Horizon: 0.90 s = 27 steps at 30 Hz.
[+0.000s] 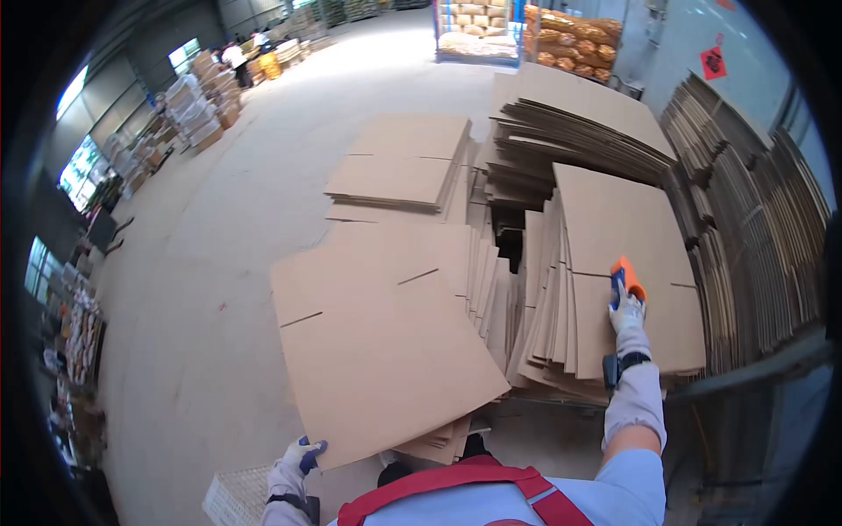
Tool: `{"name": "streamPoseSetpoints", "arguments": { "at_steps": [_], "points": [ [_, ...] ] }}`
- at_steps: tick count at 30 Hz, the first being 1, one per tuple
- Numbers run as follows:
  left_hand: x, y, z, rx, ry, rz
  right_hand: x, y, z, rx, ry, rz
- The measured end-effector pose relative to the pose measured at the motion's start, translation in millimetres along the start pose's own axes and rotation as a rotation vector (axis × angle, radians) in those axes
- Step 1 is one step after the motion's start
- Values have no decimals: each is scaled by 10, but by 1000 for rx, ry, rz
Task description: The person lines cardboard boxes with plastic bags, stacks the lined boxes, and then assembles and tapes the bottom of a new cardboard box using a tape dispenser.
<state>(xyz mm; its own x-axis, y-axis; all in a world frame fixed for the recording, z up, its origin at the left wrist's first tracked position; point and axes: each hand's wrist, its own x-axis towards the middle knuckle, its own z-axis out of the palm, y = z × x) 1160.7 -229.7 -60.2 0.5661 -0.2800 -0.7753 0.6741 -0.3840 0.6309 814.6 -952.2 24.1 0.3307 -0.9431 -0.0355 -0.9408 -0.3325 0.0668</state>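
Note:
My left hand [307, 454], in a white and blue glove, grips the near left corner of a flat cardboard sheet [377, 351] with two dark slots. That sheet lies tilted over other sheets. On the right, my gloved right hand [627, 311] is closed on an orange and blue tape dispenser [624, 276]. The dispenser is over the top sheet of a right-hand cardboard stack [614, 219]; whether it touches the sheet I cannot tell. Fanned sheet edges stand between the two piles.
More cardboard stacks [403, 162] [588, 105] lie beyond. Folded cardboard [745, 237] leans along the right wall. A white crate [237, 495] is by my left arm. Far left are piled goods [197, 114] and a person [235, 57].

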Motion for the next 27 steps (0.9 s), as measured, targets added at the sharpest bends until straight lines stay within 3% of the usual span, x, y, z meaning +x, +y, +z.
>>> {"name": "streamPoseSetpoints", "arguments": {
  "at_steps": [1, 3, 5, 7, 9, 10, 11, 12, 13, 14, 15, 16, 17, 20, 21, 23, 24, 26, 27],
  "points": [
    [-223, 83, 54, -3, -56, 100, -9, -6, 31, -23, -75, 4],
    [-829, 572, 439, -269, -80, 263, 37, 140, 259, -120, 164, -139],
    [-1330, 998, 687, -247, -4, 263, 109, 78, 113, -96, -62, 5],
    [-1486, 1116, 568, -184, 48, 362, 335, 330, 299, 331, -54, -165],
    [-1745, 1359, 585, -94, 79, 490, 347, 292, 331, 1298, -187, -158],
    [-2014, 1549, 795, -79, 85, 547, 274, 153, 255, 1419, -184, -237],
    [-2121, 1605, 919, 70, 104, 695, 100, -79, 95, 1456, -245, -363],
    [-2205, 1588, 1007, 289, 212, 694, -210, -421, -209, 1492, -297, -481],
    [-2214, 1637, 1160, 328, 112, 880, -646, -851, -622, 1550, -342, -543],
    [-2346, 1704, 1310, 322, 51, 825, -939, -1203, -860, 1540, -398, -548],
    [-2257, 1662, 1402, 311, -59, 932, -1195, -1557, -994, 1647, -404, -608],
    [-2297, 1715, 1527, 189, -283, 939, -1367, -1838, -1113, 1617, -430, -716],
    [-2252, 1741, 1617, 168, -372, 950, -1637, -2120, -1389, 1581, -455, -707],
    [-2027, 1896, 1925, 407, -407, 1239, -1930, -2608, -1792, 1493, -338, -793],
    [-1925, 1968, 1985, 564, -384, 1332, -2061, -2685, -2047, 1443, -293, -947],
    [-1637, 2157, 2066, 650, -182, 1614, -1868, -2732, -2146, 1322, -410, -885],
    [-1584, 2349, 2084, 588, -43, 1575, -1831, -2731, -2252, 1327, -387, -887],
    [-1351, 2792, 2136, 675, 310, 1777, -1848, -2737, -2513, 688, 15, -974],
    [-1331, 3028, 2239, 672, 312, 1784, -1931, -2769, -2683, 688, 23, -976]
  ]
}}
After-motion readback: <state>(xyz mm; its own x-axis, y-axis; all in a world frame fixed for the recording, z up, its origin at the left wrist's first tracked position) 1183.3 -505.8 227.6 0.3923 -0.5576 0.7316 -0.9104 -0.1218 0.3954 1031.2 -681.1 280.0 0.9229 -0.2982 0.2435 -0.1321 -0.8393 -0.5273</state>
